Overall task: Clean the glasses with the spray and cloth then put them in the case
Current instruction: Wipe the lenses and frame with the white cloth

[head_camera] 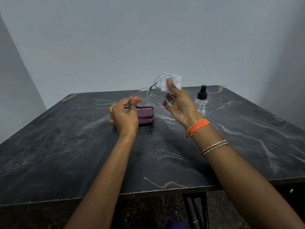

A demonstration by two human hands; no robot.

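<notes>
Now the left hand [124,111] pinches one lens of the glasses [149,92] while the right hand [179,100] rubs the other with the cloth [171,82]; next, I think, the closed case [145,115] must be opened.

We find no readable text, no label on the spray bottle [200,103], no brand on the purple case [145,115], no print on the white cloth [171,82], no markings on the glasses [148,95], no number or sign on the table [66,146]
</notes>
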